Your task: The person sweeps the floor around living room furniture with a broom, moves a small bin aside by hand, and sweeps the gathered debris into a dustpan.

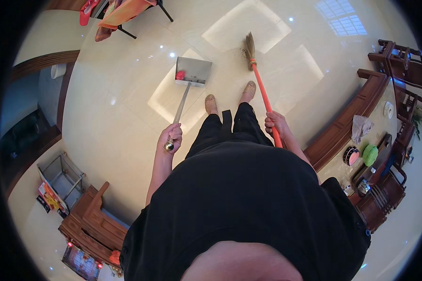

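My left hand (pixel 170 136) is closed around the top of a metal dustpan handle (pixel 181 105). The dustpan (pixel 199 66) rests on the tiled floor, ahead of my left foot, with a red scrap (pixel 180 75) and some dark bits in it. My right hand (pixel 276 123) grips the red-orange stick (pixel 262 84) of a broom. Its straw bristles (pixel 249 47) touch the floor ahead of my right foot, to the right of the dustpan and apart from it. Small dark debris (pixel 243 52) lies along the left side of the bristles.
To the right is a long wooden table (pixel 341 133) bearing a cloth (pixel 361 128), a green container (pixel 370 155) and a tray, with wooden chairs (pixel 383 200) beyond. A cloth-draped folding chair (pixel 126 15) stands at the upper left. Carved wooden furniture (pixel 95 214) sits lower left, near a doorway (pixel 61 95).
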The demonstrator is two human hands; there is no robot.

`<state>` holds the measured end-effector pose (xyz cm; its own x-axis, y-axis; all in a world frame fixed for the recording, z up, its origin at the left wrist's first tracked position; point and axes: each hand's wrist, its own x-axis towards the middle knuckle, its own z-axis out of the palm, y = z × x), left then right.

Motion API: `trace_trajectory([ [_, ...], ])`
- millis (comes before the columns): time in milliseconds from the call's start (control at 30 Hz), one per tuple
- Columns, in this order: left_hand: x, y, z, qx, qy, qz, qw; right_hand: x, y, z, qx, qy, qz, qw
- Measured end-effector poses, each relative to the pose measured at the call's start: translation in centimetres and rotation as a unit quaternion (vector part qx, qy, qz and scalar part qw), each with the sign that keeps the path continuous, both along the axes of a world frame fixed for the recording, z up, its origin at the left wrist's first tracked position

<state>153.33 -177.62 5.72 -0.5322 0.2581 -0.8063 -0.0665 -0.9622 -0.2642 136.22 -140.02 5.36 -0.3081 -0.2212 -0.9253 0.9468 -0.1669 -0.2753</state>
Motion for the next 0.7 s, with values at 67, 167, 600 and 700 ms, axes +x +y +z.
trace_trajectory([
  [67, -0.6, 0.1, 0.4, 0.001, -0.021, -0.019, 1.000, 0.0, -0.5, 0.8, 0.018, 0.026, 0.029, 0.999],
  [167, -0.5, -0.6, 0.5, 0.012, -0.018, -0.027, 0.999, -0.1, -1.6, 3.9, 0.047, 0.044, 0.067, 0.996],
  [600, -4.3, -2.1, 1.5, 0.020, -0.009, -0.087, 0.996, -7.3, -0.1, 3.2, 0.255, 0.264, 0.406, 0.837],
  [700, -7.3, -1.9, 1.8, 0.022, -0.055, -0.101, 0.993, -9.6, 1.1, -0.9, 0.284, 0.363, 0.495, 0.737],
])
